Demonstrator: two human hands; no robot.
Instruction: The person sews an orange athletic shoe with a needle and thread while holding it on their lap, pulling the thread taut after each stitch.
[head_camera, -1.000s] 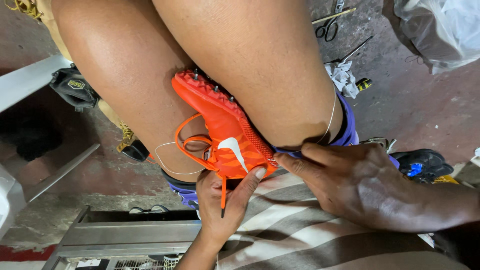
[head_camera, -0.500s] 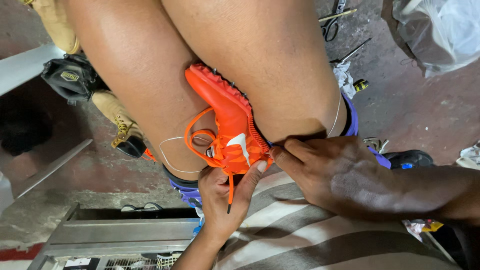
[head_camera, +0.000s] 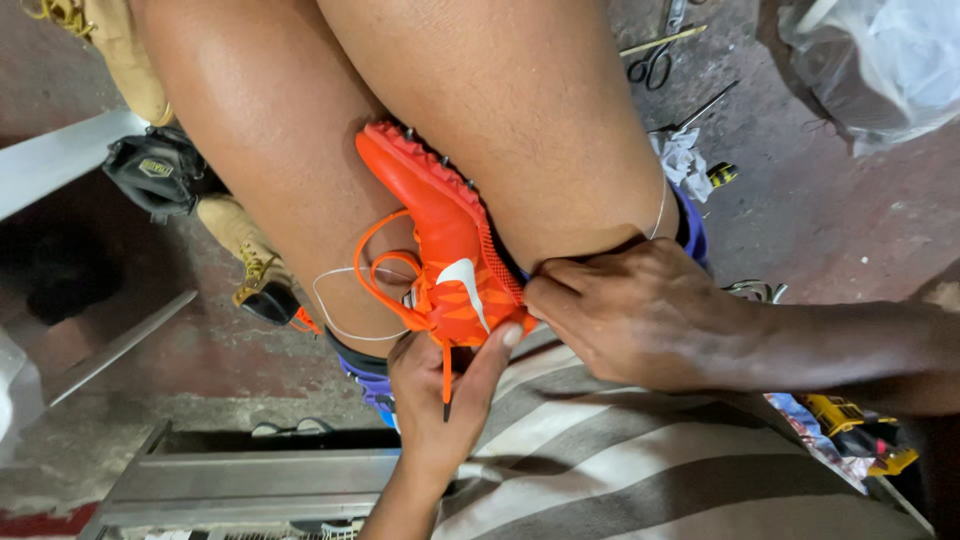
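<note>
Now right hand (head_camera: 645, 315) further over orange shoe (head_camera: 445, 245)

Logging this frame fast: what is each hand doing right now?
Left hand: closed on the heel end of the orange shoe.
Right hand: fingertips pressed to the shoe's edge; grip cannot be told.

The stained concrete floor (head_camera: 820, 230) carries most of the loose items. At the top right lie scissors (head_camera: 650, 62), a thin yellow-handled tool (head_camera: 660, 40) and a slim dark rod (head_camera: 700, 108), all near each other. Just below them sit a crumpled white rag (head_camera: 685, 160) and a small yellow-and-black object (head_camera: 722, 174) (too small to identify). A clear plastic bag (head_camera: 880, 60) fills the top right corner. At left, a tan boot (head_camera: 245, 255) rests beside a black glove (head_camera: 155, 175).
</note>
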